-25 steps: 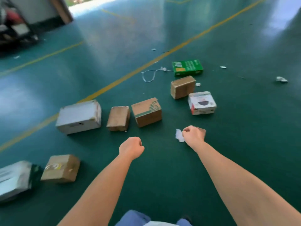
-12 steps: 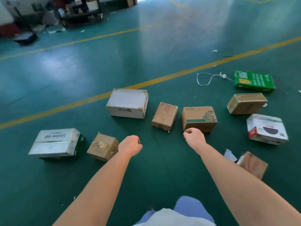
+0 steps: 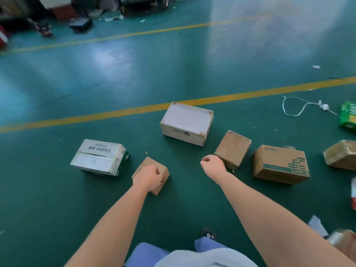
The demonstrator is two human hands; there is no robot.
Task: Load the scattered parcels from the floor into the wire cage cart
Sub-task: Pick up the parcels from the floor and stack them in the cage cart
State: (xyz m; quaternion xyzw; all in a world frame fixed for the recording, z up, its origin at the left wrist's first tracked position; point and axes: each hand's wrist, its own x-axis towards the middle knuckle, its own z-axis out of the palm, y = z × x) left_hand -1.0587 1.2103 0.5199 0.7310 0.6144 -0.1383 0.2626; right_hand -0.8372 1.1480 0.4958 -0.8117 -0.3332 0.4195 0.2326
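Observation:
Several parcels lie on the green floor. My left hand (image 3: 148, 177) is a closed fist hovering over a small brown box (image 3: 163, 173), and I cannot see it gripping the box. My right hand (image 3: 212, 164) is also a fist holding nothing, just left of a plain brown box (image 3: 233, 147). A white "Cestbon" carton (image 3: 98, 157) lies at the left, and a larger white box (image 3: 186, 122) sits beyond the hands. Right of them are a brown box with green print (image 3: 279, 162) and a taped brown parcel (image 3: 341, 155). No wire cage cart is in view.
A green box (image 3: 348, 116) and a loose white string (image 3: 300, 106) lie at the right edge. Another parcel (image 3: 344, 241) sits blurred at bottom right. Yellow floor lines (image 3: 115, 113) cross the floor. Dark clutter (image 3: 81, 26) stands along the far back left.
The view has swung left and closer to the floor. My left fist has moved over the small brown box. Both hands stay curled and hold nothing.

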